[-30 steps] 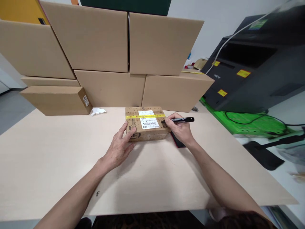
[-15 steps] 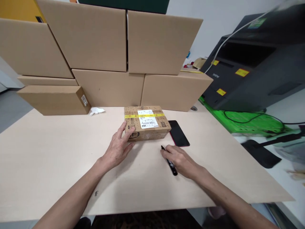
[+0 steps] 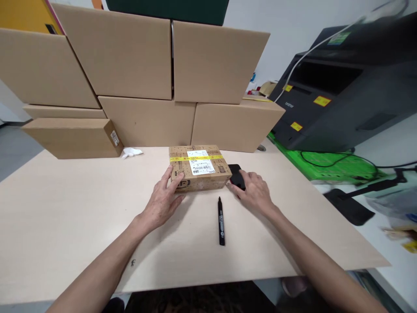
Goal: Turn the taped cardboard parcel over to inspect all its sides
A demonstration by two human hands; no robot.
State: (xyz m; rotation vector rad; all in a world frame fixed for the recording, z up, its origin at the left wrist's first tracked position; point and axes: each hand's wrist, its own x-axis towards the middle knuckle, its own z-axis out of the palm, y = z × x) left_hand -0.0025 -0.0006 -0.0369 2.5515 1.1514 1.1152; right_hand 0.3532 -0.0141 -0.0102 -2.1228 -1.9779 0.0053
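A small printed cardboard box (image 3: 199,180) with yellow tape and a white label sits on the table. My left hand (image 3: 162,195) holds its near left corner, fingers against the left side and top edge, thumb lower at the front. Just right of the box, a black smartphone (image 3: 235,174) lies flat, partly covered by my right hand (image 3: 254,190). That hand grips across the phone, its thumb by the box's near right corner; the exact finger contact is partly hidden. Between my hands a black marker pen (image 3: 221,221) rests on the table, tip pointing away from me.
Large plain cartons (image 3: 146,119) are stacked along the back. A long flat carton (image 3: 73,139) and a crumpled white tissue (image 3: 131,152) are at the back left. On the right, a dark printer (image 3: 312,100) stands on a green base (image 3: 321,167) with cables.
My right hand has let go of the marker, which now lies on the table, and has moved forward onto the smartphone. My left hand stays at the box.
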